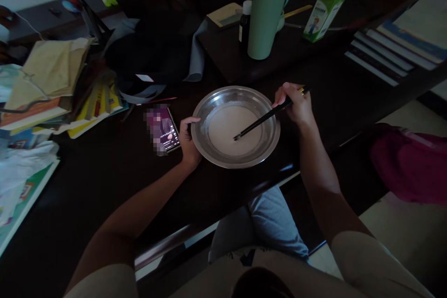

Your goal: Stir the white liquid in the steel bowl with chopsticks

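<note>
A wide metal bowl (270,144) stands on the dark table in front of me, holding a pale, milky liquid (226,125). Gripping the bowl's left rim is my left hand (190,142), thumb over the edge and the other fingers hidden beneath the side. My right hand (295,102) is closed around a pair of black chopsticks (261,120) with gold-coloured ends. They slant down to the left over the bowl, and their tips touch the liquid near its middle. Some right-hand fingers are close to the bowl's right rim.
Left of the bowl lies a lit phone (164,128), with a red pencil (160,100) behind it. A tall green tumbler (267,14), a dark bottle (244,25) and a green-white carton (321,14) stand behind. Books and papers (49,74) are piled left; more books (401,42) lie right.
</note>
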A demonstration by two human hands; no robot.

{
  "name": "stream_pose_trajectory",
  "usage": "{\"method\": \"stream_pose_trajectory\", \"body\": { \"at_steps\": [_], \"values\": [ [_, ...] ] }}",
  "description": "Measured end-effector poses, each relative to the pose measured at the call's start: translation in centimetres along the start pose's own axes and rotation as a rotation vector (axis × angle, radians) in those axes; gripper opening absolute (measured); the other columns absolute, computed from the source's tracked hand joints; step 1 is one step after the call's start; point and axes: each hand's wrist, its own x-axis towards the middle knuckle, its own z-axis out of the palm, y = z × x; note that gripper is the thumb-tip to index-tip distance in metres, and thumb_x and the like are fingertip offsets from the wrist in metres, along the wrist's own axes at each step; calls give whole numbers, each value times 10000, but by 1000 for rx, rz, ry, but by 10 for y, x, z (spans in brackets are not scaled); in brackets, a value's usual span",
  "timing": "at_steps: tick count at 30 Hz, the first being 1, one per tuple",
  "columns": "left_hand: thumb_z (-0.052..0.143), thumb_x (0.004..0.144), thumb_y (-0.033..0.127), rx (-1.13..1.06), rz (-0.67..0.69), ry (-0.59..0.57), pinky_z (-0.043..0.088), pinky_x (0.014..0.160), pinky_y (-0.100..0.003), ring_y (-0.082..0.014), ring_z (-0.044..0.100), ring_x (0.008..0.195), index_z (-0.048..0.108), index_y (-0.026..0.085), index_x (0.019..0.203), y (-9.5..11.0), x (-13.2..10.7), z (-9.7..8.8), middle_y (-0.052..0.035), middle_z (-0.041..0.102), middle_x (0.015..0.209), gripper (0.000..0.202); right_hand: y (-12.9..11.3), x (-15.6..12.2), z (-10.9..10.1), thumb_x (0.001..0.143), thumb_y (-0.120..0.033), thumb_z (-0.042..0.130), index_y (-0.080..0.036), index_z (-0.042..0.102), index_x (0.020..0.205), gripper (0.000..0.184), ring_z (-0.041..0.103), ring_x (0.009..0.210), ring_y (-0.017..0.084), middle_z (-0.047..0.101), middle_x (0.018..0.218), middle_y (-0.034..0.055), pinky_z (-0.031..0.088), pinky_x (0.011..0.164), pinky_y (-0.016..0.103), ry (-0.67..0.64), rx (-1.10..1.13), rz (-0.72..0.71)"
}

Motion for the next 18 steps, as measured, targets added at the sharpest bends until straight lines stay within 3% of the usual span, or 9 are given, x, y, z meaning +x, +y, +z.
{"method": "stream_pose_trajectory", "body": {
  "at_steps": [5,13,18],
  "values": [
    [862,842,294,10,-15,26,537,787,-313,-174,646,869,726,287,1016,-3,-1,0,8,692,964,221,-7,-7,3,780,-796,797,-246,669,573,601,542,509,124,690,577,17,382,455,285,-130,-23,74],
    [893,811,326,6,-31,20,541,786,-314,-176,650,864,724,291,1006,1,0,1,12,690,961,261,-5,-2,1,770,-826,777,-251,625,536,639,480,462,115,623,511,2,343,416,283,-30,-6,34],
    [886,819,337,28,-4,17,541,808,-322,-183,653,885,727,283,1014,2,0,0,10,697,972,257,-8,-8,-1,798,-751,813,-236,692,573,574,536,492,114,660,539,2,391,444,268,-186,-2,60]
  ]
}}
